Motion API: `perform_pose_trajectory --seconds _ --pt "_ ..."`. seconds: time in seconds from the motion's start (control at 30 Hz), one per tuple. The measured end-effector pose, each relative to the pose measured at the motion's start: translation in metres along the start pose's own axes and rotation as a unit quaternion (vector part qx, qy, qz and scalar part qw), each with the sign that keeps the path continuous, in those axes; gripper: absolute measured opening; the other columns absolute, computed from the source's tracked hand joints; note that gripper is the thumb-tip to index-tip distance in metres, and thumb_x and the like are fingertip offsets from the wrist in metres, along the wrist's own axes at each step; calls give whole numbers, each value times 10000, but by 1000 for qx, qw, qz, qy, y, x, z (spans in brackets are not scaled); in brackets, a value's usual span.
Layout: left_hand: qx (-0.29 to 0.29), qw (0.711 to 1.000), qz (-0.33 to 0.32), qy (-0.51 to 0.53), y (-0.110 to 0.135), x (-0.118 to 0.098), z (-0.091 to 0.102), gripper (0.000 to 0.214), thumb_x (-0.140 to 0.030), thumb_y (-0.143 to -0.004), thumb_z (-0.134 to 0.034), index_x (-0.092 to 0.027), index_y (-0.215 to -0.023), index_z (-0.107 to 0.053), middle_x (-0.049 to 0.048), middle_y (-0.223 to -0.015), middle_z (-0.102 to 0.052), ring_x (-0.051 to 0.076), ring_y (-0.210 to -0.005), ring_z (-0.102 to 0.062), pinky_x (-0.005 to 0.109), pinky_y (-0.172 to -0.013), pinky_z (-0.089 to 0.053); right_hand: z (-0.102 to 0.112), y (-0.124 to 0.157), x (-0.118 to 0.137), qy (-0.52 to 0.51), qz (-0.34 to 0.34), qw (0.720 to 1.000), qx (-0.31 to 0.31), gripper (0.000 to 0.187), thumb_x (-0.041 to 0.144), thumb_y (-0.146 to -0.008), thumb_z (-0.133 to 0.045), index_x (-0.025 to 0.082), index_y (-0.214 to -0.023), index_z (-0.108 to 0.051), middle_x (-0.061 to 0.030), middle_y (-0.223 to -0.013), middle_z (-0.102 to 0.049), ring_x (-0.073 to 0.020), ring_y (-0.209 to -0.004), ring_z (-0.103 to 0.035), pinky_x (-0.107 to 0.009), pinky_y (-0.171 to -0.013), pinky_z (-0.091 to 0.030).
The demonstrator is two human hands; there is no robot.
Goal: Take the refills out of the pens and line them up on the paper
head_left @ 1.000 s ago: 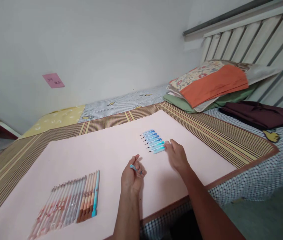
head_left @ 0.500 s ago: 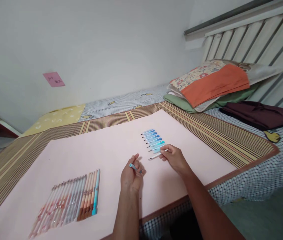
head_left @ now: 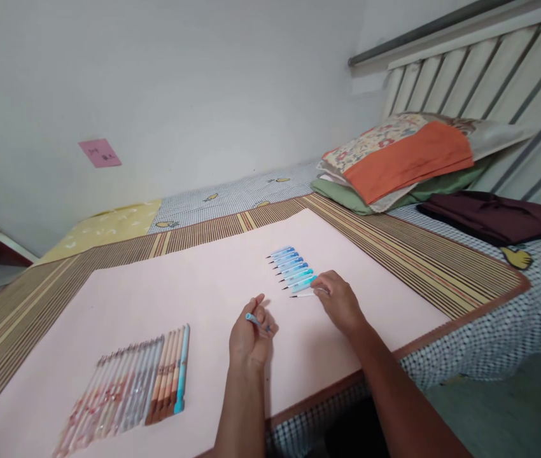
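Observation:
My left hand (head_left: 251,334) hovers palm up over the pink sheet, fingers curled round a light-blue tube, perhaps a pen cap (head_left: 251,318). Most of this piece is hidden in the fingers. My right hand (head_left: 340,299) pinches the rear of a slim white pen (head_left: 302,294), its dark point facing left. That pen lies at the near end of a row of blue-and-white pens (head_left: 292,266), nearly parallel to them. Their dark points face left and their blue ends right. I cannot tell whether the held pen touches the sheet.
On the left of the pink sheet (head_left: 194,280) several pens (head_left: 122,381) lie side by side in pink, grey, brown and blue. A striped mat (head_left: 404,254) lies beneath. Pillows (head_left: 394,165) and a folded dark cloth (head_left: 494,216) rest at the right, near a white radiator (head_left: 494,83).
My right hand has shifted slightly right and away from me, bringing the white pen closer to the row. The left hand stays in place with its blue piece.

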State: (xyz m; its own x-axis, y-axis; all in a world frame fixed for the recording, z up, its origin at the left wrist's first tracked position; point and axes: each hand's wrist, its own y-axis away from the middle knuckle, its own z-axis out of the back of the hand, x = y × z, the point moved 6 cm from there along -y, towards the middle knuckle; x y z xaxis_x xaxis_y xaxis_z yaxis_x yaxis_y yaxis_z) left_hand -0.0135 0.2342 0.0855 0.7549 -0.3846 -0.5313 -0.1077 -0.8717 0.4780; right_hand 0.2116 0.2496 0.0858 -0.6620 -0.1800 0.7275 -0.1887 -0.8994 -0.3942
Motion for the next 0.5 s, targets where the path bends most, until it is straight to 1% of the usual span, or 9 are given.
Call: perform_pose_trajectory --seconds 0.03,0.1,0.13,0.17,0.23,0.3,0.4,0.5 --pt "1 1000 0 1 0 0 0 64 -197 -882 -649 -136 -900 -657 -98 -507 -361 82 -411 -318 230 -443 -319 4 0 0 29 -6 999 -15 122 169 -826 -567 221 -859 -672 -63 -1010 -667 -216 -934 -635 -356 -882 -468" --pt "0 1000 0 3 0 0 0 62 -194 -889 -640 -135 -894 -655 -97 -508 -361 79 -411 -313 229 -444 -318 14 1 -3 85 -48 995 -34 54 195 -831 -616 220 -851 -660 -61 -969 -669 -215 -883 -632 -341 -820 -459" --pt "-1 1000 1 3 0 0 0 63 -192 -898 -629 -134 -890 -654 -97 -507 -361 78 -411 -311 230 -444 -318 18 3 -5 105 -79 991 -28 18 222 -835 -644 220 -846 -657 -52 -933 -670 -209 -841 -629 -327 -771 -450" --pt "-1 1000 2 3 1 0 -1 71 -190 -907 -616 -134 -885 -653 -97 -504 -359 77 -410 -307 230 -444 -315 21 5 -8 118 -108 987 -11 27 246 -837 -667 221 -844 -657 -40 -898 -671 -200 -800 -625 -313 -727 -436" --pt "0 1000 3 3 2 0 -2 90 -187 -923 -596 -133 -877 -651 -96 -498 -358 77 -410 -302 229 -443 -309 21 8 -9 132 -137 981 35 39 250 -838 -689 222 -844 -663 -19 -853 -666 -181 -759 -619 -289 -680 -408" --pt "2 1000 4 2 2 0 -3 105 -190 -933 -588 -132 -870 -650 -95 -495 -357 76 -411 -303 227 -442 -301 20 10 -6 145 -126 980 60 13 209 -849 -677 219 -844 -670 -15 -855 -659 -168 -765 -615 -275 -681 -396" --pt "3 1000 3 5 1 1 -3 114 -193 -938 -587 -128 -869 -651 -94 -497 -360 75 -410 -307 225 -440 -295 15 10 -1 161 -95 981 55 74 165 -882 -633 214 -845 -676 -23 -888 -647 -159 -781 -603 -270 -694 -388" --pt "5 1000 3 7 0 1 -2 95 -187 -927 -598 -128 -880 -655 -92 -501 -365 78 -409 -313 231 -437 -304 8 7 0 166 -87 981 42 84 169 -903 -622 211 -858 -679 -28 -894 -638 -157 -764 -589 -271 -689 -383"
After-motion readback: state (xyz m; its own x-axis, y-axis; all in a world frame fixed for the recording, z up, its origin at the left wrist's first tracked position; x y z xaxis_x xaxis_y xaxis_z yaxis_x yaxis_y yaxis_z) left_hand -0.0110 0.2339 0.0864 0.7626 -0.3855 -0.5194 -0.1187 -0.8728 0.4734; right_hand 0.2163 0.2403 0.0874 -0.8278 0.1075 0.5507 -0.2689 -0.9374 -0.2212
